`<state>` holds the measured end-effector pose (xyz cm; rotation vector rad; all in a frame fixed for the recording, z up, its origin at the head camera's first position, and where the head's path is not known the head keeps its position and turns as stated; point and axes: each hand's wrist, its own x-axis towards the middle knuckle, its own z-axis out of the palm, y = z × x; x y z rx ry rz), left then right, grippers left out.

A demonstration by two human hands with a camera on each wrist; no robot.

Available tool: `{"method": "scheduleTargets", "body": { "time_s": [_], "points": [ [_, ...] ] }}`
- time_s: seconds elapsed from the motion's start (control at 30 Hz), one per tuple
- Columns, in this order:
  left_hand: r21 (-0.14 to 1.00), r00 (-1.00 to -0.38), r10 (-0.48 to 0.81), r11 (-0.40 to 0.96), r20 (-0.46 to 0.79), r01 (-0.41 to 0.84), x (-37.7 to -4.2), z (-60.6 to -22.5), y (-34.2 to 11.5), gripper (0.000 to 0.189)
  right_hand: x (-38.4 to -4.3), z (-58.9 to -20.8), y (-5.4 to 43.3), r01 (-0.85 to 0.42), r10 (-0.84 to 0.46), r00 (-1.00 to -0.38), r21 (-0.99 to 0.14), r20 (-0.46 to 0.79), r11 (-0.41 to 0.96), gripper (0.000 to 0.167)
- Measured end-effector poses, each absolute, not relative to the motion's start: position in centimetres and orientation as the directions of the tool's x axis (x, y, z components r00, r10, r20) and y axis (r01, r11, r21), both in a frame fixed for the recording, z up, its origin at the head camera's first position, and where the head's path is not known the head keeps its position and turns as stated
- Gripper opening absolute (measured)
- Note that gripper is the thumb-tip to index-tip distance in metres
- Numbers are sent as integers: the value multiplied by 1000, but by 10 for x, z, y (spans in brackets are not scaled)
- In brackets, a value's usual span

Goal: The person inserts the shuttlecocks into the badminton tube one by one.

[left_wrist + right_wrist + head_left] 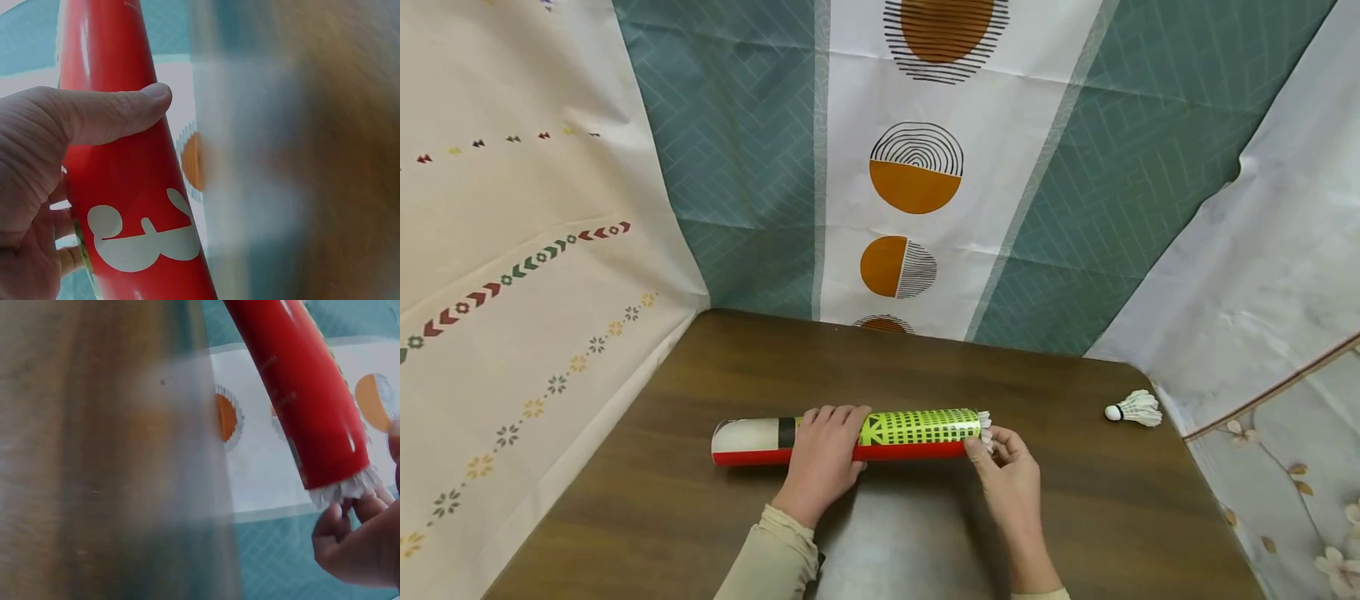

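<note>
A shuttlecock tube [917,427], red, white and patterned yellow-green, lies sideways across the middle of the head view. My left hand [827,454] grips it around the middle; in the left wrist view the thumb [122,112] lies across its red side. White feathers of a shuttlecock [340,489] stick out of the tube's right end, while the rest of it is hidden inside. My right hand [1013,483] is at that end, pinching the feather edge with its fingertips.
Another white shuttlecock [1138,408] with a dark band lies on its side at the right of the brown wooden table [700,517]. Patterned cloths hang along the back [745,167] and both sides of the table.
</note>
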<state>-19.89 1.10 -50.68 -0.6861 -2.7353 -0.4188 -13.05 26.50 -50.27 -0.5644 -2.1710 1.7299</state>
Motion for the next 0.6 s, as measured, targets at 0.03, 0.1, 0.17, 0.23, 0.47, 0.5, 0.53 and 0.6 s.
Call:
{"method": "scheduleTargets", "body": {
  "time_s": [0.03,0.1,0.17,0.23,0.47,0.5,0.53,0.6],
  "points": [
    [204,-843,410,844,349,495,-200,-503,13,83,-131,-499,263,101,482,-876,-973,12,207,48],
    [205,-841,412,843,350,498,-203,-496,18,85,-133,-492,261,85,493,-869,-971,36,222,56],
    [202,-837,417,840,354,504,-204,-491,21,86,-135,-489,261,77,512,-857,-972,50,223,57],
    [194,-833,416,841,364,505,-205,-487,23,86,-136,-487,262,63,517,-854,-976,56,210,55],
    [168,-818,411,845,402,508,-208,-483,20,86,-144,-491,260,21,447,-892,-979,73,201,49],
    [166,-818,413,845,401,508,-209,-483,20,86,-145,-491,259,19,438,-896,-980,71,197,49],
    [166,-818,413,845,399,508,-210,-483,19,86,-146,-491,258,18,427,-901,-981,69,196,49],
    [171,-826,406,850,391,498,-211,-484,16,85,-149,-492,257,25,401,-915,-982,54,189,50]
  ]
}}
